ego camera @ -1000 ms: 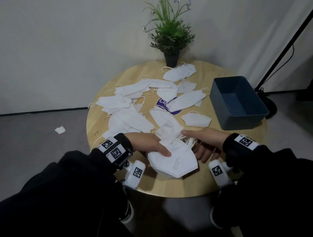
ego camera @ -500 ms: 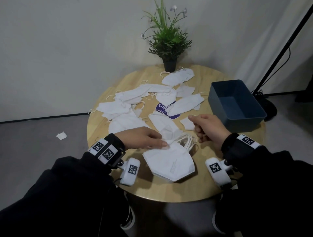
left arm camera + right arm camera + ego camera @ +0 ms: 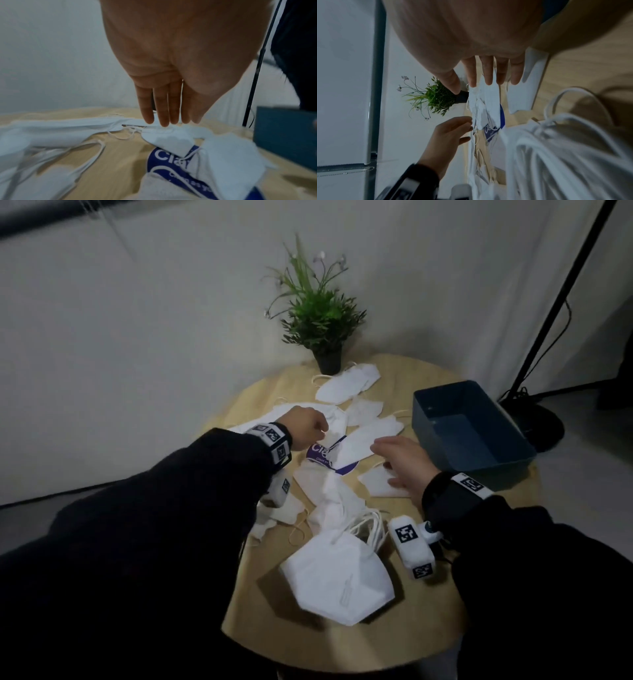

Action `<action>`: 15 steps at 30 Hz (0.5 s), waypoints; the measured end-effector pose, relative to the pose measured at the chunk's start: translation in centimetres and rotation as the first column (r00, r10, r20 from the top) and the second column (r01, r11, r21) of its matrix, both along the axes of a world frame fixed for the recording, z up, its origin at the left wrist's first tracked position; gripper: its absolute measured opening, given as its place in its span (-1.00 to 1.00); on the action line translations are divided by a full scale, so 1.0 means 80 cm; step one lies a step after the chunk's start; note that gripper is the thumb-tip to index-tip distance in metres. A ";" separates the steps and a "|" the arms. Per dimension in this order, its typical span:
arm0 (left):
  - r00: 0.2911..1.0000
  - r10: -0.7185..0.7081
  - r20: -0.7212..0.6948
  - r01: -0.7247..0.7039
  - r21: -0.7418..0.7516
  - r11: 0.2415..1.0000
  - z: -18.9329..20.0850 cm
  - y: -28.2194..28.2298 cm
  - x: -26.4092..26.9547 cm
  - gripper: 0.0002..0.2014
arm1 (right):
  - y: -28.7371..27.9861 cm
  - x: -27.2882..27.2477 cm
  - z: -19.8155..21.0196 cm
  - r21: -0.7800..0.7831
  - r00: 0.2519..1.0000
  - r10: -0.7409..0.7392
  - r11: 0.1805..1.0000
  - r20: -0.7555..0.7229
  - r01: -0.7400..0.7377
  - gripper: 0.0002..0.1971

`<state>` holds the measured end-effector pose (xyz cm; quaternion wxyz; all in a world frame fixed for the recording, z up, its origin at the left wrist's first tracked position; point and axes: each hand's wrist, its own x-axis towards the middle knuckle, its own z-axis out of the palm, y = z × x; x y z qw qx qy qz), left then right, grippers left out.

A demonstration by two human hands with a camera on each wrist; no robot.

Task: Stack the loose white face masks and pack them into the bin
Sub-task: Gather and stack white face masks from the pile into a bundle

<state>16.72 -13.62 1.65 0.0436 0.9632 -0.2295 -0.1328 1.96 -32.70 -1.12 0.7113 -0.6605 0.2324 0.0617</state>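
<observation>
Round wooden bench point(image 3: 428, 635), grey wall behind, potted plant point(image 3: 318, 320) at rear. Since 0.5 s ago both hands, left hand point(image 3: 305, 428) and right hand point(image 3: 404, 463), reached farther, fingers straight, over loose masks point(image 3: 363, 440); stack point(image 3: 337, 575) released.

White face masks point(image 3: 354, 441) lie beside both hands on a pale wooden table point(image 3: 394, 642), over a purple sticker point(image 3: 317, 454) with white lettering. Right of the hands sits a dark blue bin point(image 3: 448, 450); beyond them, a green plant point(image 3: 317, 318) in a black pot.
</observation>
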 end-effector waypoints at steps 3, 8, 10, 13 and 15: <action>0.999 -0.030 0.044 0.022 0.188 0.982 -0.018 -0.037 0.018 -0.75 | -0.005 0.016 -0.006 -0.036 0.999 -0.028 0.999 0.028 0.029 -0.75; 0.992 -0.014 0.123 -0.026 0.322 0.946 -0.046 -0.061 0.027 -0.65 | -0.007 0.032 -0.016 -0.010 0.999 -0.021 1.000 0.047 0.022 -0.76; 0.992 -0.046 0.113 0.000 0.377 0.926 -0.042 -0.059 0.022 -0.77 | -0.006 0.036 -0.014 -0.005 0.999 -0.015 1.000 0.050 0.015 -0.77; 0.989 -0.090 0.122 0.034 0.401 0.915 -0.033 -0.043 0.022 -0.89 | -0.006 0.042 -0.007 0.022 0.998 -0.011 1.000 0.054 0.010 -0.80; 0.987 -0.046 0.151 0.001 0.289 0.957 -0.013 -0.024 0.029 -0.84 | -0.004 0.044 -0.002 0.035 0.998 -0.005 0.999 0.062 0.003 -0.80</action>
